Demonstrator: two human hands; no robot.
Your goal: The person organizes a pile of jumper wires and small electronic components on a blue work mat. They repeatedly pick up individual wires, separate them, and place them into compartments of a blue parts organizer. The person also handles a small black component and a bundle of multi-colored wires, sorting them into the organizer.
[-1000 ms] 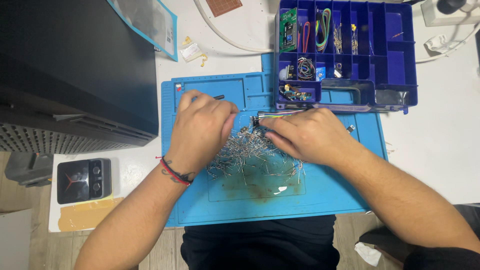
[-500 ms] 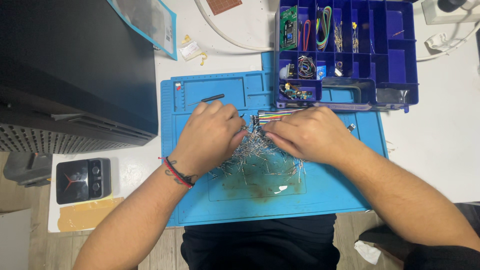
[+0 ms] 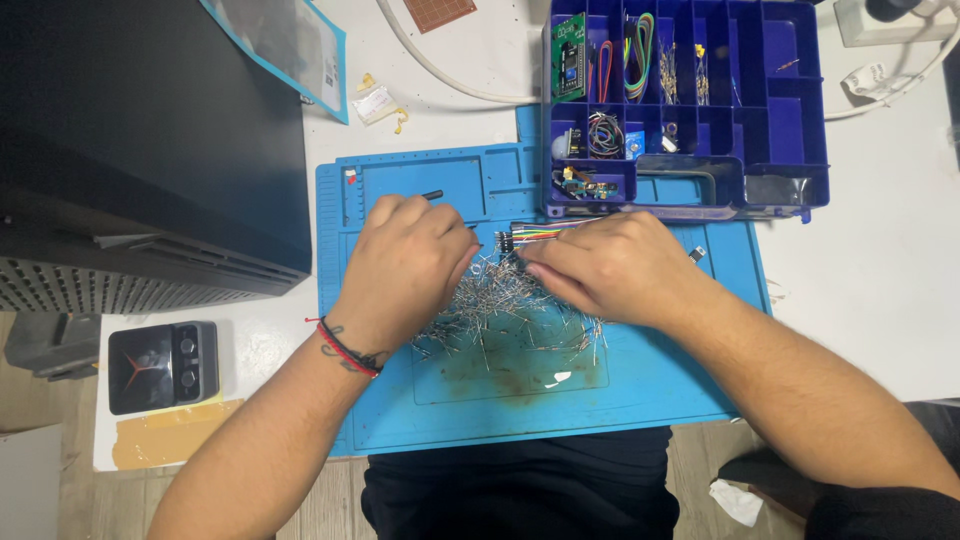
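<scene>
Left hand [image 3: 405, 262] and right hand [image 3: 610, 268] palm-down, fingers curled onto a pile of thin metal leads [image 3: 500, 312] mid blue mat [image 3: 640, 385]; actual grip impossible to tell. Rainbow ribbon cable [image 3: 545, 231] beside right fingertips.

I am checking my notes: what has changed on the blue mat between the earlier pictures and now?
Very little. The left hand slid slightly toward the person, uncovering more of the small black piece. The right hand stays on the pile of metal pins. The compartment box did not move.
</scene>
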